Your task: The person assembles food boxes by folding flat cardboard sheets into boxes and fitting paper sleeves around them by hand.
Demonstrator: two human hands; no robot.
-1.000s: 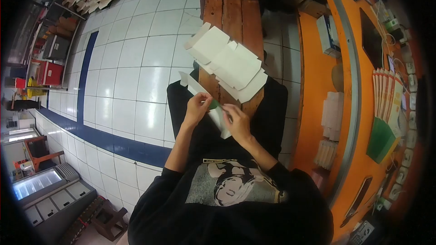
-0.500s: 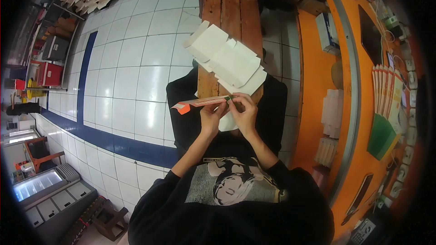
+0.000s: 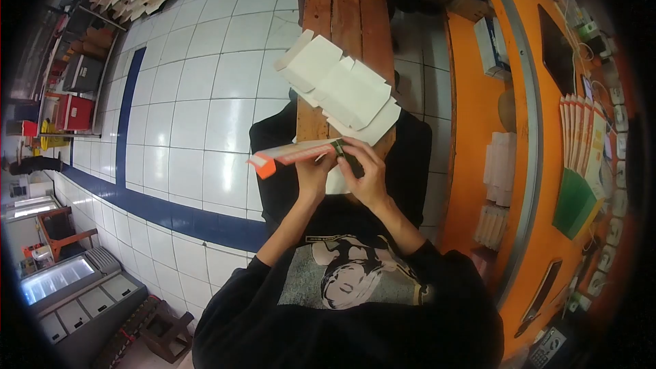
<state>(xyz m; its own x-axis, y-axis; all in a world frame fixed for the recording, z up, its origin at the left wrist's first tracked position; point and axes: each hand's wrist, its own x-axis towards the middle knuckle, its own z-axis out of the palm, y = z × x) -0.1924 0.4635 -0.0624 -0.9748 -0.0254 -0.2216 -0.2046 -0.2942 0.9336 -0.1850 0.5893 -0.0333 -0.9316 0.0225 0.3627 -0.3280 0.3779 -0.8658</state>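
Both my hands are on a printed cardboard carton, white and orange with a green end, held above my lap. My left hand is closed around its underside, with the fingers partly hidden behind it. At the green end, the fingers and thumb of my right hand pinch the card. Just beyond my hands, unfolded white carton blanks lie overlapping on a wooden bench. Part of another white piece shows below my hands.
An orange counter runs along the right, with stacked white cartons on its lower shelf. On top are a fan of printed cartons and a green one. A brown stool stands at lower left, near a glass-topped freezer.
The carton's orange end has swung toward me and slightly left, showing more of its side. My right fingers have shifted at the green end, and my left hand has moved slightly left.
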